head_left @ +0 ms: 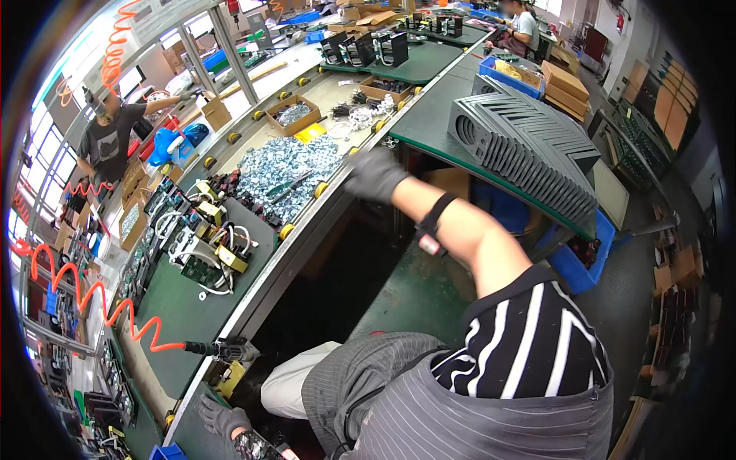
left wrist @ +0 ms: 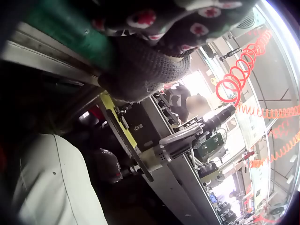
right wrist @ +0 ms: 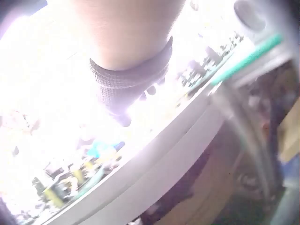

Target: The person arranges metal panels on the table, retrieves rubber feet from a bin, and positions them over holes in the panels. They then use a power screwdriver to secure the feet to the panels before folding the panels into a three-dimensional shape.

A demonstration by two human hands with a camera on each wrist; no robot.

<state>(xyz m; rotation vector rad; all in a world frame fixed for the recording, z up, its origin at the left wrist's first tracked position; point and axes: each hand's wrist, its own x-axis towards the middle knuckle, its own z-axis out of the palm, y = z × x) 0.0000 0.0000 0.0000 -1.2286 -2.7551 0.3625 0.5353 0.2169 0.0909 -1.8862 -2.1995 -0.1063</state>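
Wearing striped sleeve near right, with right hand by metal parts, left hand by tool; cannot tell either grip.

The head camera looks down and forward from up high, so it takes in both the left hand in its grey knitted glove and the right hand in its dark grey glove. The left wrist camera sits very close to its hand and looks past it, tipped sideways, toward bright white windows. Both these views show the curly orange hose and the pale cloth trouser leg. The right wrist camera looks from close by, along the bare forearm. It shares the long silver metal table edge with the head view.
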